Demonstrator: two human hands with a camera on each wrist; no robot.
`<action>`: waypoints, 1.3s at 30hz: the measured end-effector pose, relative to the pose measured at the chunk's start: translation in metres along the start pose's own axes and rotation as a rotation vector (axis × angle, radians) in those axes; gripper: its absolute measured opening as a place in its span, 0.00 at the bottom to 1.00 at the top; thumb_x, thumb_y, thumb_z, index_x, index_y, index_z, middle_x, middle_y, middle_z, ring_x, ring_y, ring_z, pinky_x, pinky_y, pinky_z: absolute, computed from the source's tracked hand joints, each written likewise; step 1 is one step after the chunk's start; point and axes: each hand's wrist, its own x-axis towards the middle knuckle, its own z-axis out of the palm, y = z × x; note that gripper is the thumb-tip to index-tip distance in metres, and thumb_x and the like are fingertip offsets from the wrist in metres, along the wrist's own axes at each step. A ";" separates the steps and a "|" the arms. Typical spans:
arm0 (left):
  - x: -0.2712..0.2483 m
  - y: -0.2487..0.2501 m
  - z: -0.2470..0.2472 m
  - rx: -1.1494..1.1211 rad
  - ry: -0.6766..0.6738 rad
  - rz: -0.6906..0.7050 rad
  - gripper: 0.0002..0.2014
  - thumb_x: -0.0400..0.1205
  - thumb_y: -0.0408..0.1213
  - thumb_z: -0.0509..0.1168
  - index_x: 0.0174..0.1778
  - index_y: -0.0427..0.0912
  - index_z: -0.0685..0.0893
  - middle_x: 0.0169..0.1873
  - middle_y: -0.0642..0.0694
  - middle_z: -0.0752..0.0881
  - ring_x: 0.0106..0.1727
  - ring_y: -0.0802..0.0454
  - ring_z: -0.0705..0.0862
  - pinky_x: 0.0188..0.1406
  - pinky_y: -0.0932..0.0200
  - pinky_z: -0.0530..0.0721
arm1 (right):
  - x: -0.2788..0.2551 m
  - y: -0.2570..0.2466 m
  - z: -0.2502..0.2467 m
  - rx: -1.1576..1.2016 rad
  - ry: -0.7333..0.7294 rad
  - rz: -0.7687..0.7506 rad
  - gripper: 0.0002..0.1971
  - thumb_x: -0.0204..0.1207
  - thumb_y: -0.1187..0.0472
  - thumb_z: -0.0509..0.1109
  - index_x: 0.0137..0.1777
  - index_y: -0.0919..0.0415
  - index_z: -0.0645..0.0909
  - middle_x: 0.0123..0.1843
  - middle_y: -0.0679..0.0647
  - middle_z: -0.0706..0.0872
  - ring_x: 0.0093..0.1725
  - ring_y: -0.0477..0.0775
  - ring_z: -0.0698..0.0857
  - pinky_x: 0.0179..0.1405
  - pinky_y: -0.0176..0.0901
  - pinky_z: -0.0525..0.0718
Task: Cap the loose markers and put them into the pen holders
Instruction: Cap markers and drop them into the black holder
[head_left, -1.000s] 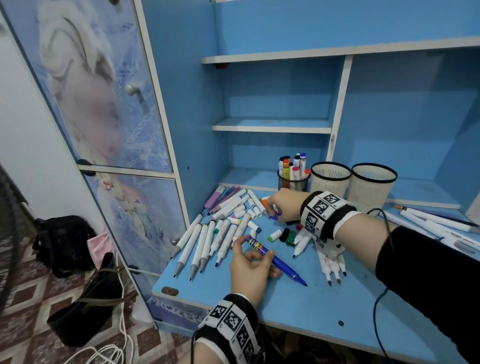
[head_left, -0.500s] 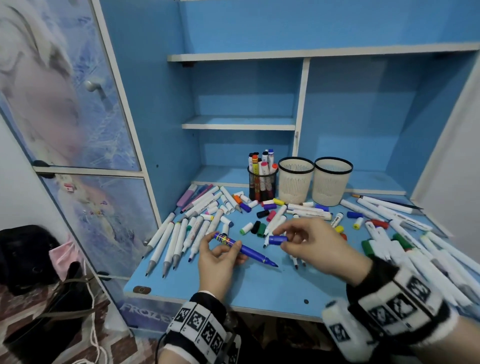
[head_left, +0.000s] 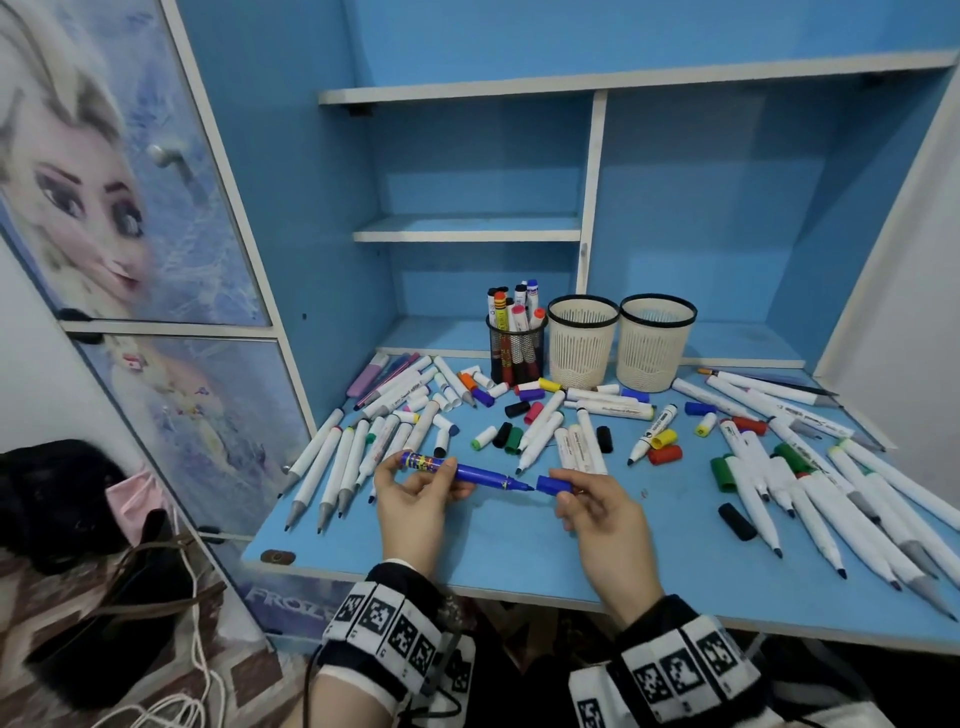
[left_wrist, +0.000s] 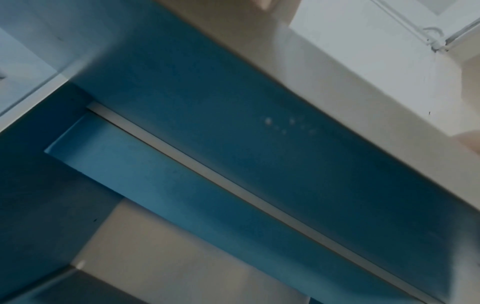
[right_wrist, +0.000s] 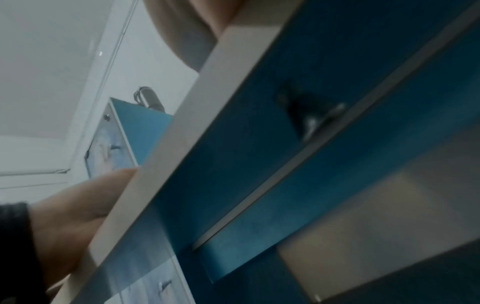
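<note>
Head view is showing the left hand (head_left: 415, 506) pinching a blue marker (head_left: 465, 472) by its barrel, tip pointing right, while the right hand (head_left: 602, 506) is pinching a blue cap (head_left: 555, 484) just beside that tip, above the blue desk (head_left: 519, 551). Farther back, a black mesh holder (head_left: 517, 353) is standing left of two beige holders (head_left: 621, 343), with loose markers and caps lying around.

Desk (head_left: 519, 566) with three pen holders at the back and loose markers spread before them.

The mesh pen holder (head_left: 517, 349) stands leftmost with markers upright in it; two slotted pen holders (head_left: 583, 343) (head_left: 657, 344) stand just to its right, side by side. Loose markers (head_left: 332, 470) and caps (head_left: 511, 439) lie in front. Nearer the front edge, the left hand (head_left: 410, 504) holds a marker (head_left: 467, 472) level, its tip just left of the cap (head_left: 554, 485) in the right hand (head_left: 605, 512).
</note>
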 end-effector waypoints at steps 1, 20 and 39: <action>0.000 0.000 -0.001 0.003 0.005 0.001 0.20 0.79 0.26 0.67 0.62 0.41 0.67 0.26 0.43 0.88 0.26 0.50 0.86 0.48 0.48 0.85 | 0.000 0.000 -0.001 0.026 0.005 0.004 0.16 0.78 0.74 0.65 0.48 0.50 0.85 0.45 0.68 0.81 0.31 0.41 0.79 0.34 0.30 0.79; -0.006 0.006 -0.005 0.029 -0.297 -0.057 0.12 0.76 0.20 0.66 0.50 0.36 0.74 0.28 0.37 0.88 0.32 0.44 0.90 0.33 0.61 0.88 | -0.002 0.001 -0.008 0.185 -0.118 0.077 0.12 0.77 0.76 0.65 0.49 0.60 0.86 0.31 0.61 0.85 0.28 0.48 0.82 0.31 0.34 0.81; -0.003 0.012 -0.009 0.159 -0.387 -0.140 0.18 0.80 0.23 0.63 0.59 0.35 0.61 0.30 0.34 0.89 0.28 0.43 0.89 0.25 0.59 0.87 | -0.001 0.009 -0.004 0.140 -0.225 0.164 0.13 0.71 0.83 0.67 0.40 0.65 0.85 0.21 0.56 0.83 0.20 0.49 0.78 0.22 0.36 0.78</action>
